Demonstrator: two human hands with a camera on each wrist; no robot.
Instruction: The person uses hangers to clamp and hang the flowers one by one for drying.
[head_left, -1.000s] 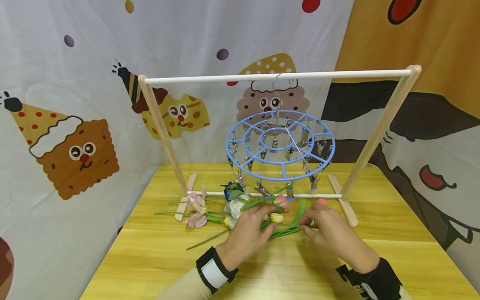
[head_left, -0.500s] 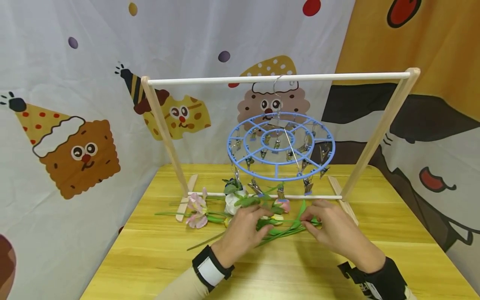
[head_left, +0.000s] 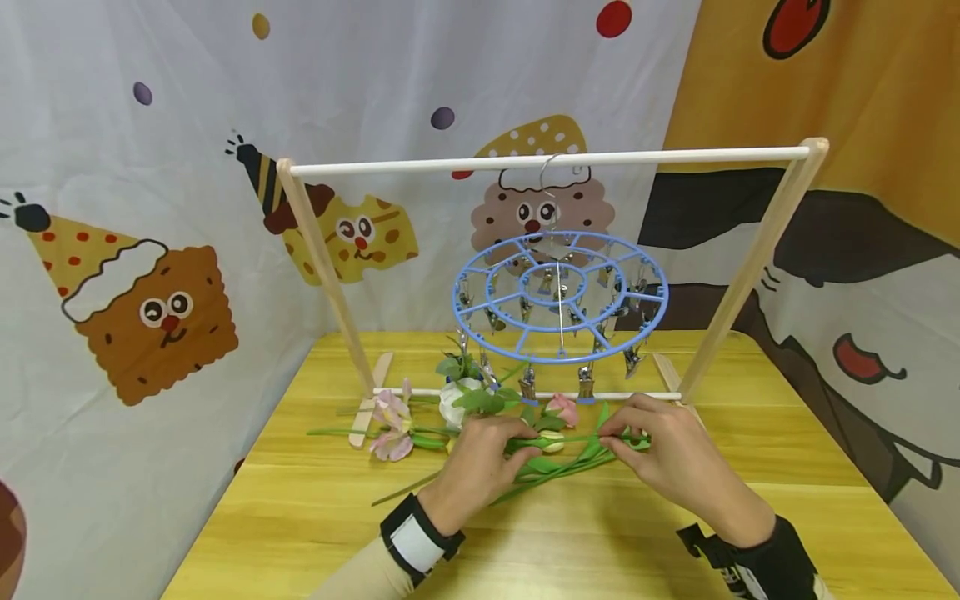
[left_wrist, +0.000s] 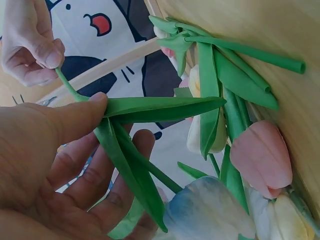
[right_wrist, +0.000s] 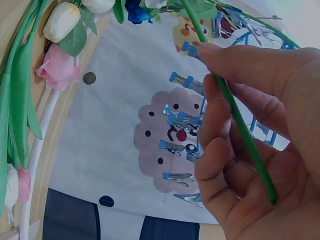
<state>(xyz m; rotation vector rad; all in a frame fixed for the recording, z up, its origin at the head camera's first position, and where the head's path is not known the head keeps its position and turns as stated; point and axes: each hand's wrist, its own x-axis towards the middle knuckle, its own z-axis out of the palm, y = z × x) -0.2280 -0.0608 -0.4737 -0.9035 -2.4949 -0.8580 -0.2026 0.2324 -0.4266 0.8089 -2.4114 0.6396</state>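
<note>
My left hand pinches the leafy stem of an artificial tulip between thumb and fingers. Its blue-and-white head hangs below those fingers in the left wrist view. Further along the same green stem, my right hand pinches it near the bare end, so the stem spans both hands. Beneath lie more artificial flowers: a pink tulip, a pink rose, a white bloom and a pale pink flower. Some of the flowers are hidden behind my left hand in the head view.
A blue round clip hanger with many metal clips hangs from the white rail of a wooden rack, just beyond my hands. The rack's feet stand on the wooden table. A cartoon-printed curtain surrounds the table.
Both hands have come to hold one tulip stem above the pile, the left shifting slightly left and the right slightly right. The clip hanger has turned on its hook.
</note>
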